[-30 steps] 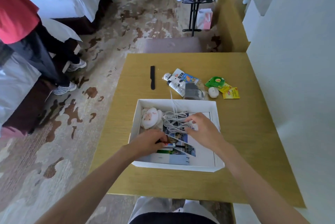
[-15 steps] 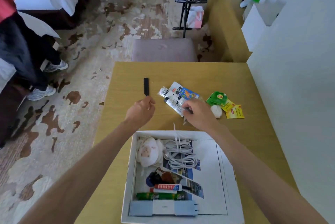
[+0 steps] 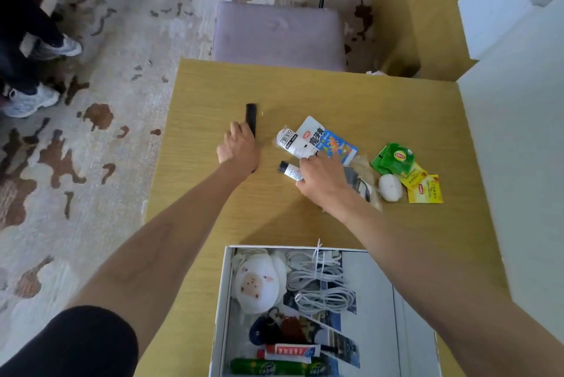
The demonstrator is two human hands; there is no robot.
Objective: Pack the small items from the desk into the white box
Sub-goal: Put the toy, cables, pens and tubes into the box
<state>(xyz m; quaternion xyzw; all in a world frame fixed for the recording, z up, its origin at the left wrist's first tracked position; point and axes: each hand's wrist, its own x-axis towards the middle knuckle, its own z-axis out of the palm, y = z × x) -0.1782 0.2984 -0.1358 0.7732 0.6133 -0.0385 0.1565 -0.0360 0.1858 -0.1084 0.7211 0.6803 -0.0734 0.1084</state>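
Observation:
The white box (image 3: pixel 221 300) stands at the desk's near edge. It holds a sheep plush (image 3: pixel 259 282), coiled white cables (image 3: pixel 320 280), a toothpaste tube (image 3: pixel 293 351) and a green tube (image 3: pixel 274 367). Beyond it, my left hand (image 3: pixel 238 149) closes over the lower part of a black comb (image 3: pixel 251 118) lying on the desk. My right hand (image 3: pixel 323 182) rests with its fingers on a small white tube with a black cap (image 3: pixel 290 170). A white and blue packet (image 3: pixel 323 140) lies just above it, and a clear bag (image 3: pixel 361 181) is partly under the hand.
Green tea bags (image 3: pixel 395 158), yellow tea bags (image 3: pixel 425 190) and a white round item (image 3: pixel 390 188) lie at the right of the desk (image 3: pixel 351 95). A padded stool (image 3: pixel 279 34) stands behind it. A white wall (image 3: pixel 518 163) borders the right side; someone's shoes (image 3: pixel 30 100) are far left.
Both hands left the box and reached forward to the far items. The left went from the air onto the comb, the right settled on the small tube.

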